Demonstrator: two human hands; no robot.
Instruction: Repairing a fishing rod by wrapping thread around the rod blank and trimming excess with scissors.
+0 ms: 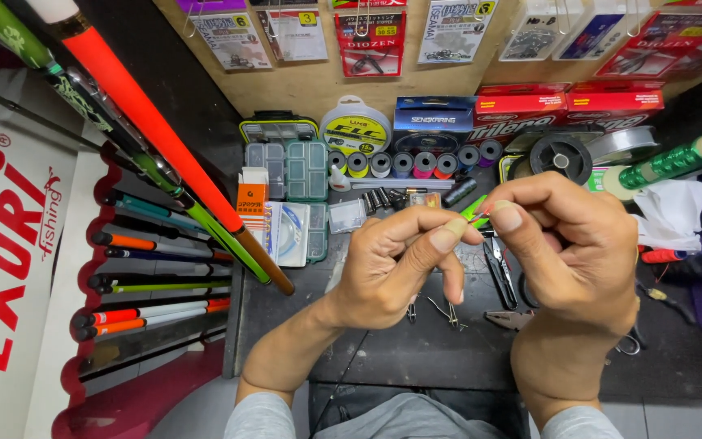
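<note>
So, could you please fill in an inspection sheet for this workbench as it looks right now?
Surface: dark workbench, crowded along the back, barer near the person.
Job's things: a small green and red piece pinched between both hands; too small to tell what it is.
Clutter: row of thread spools, compartment boxes, black reel, pliers, hooks.
Grippers: left hand and right hand raised together, fingertips closed on the piece.
Cables: nothing seen.
Surroundings: orange rod leaning across the left, rack of rods below it, hanging packets on the back board.
</note>
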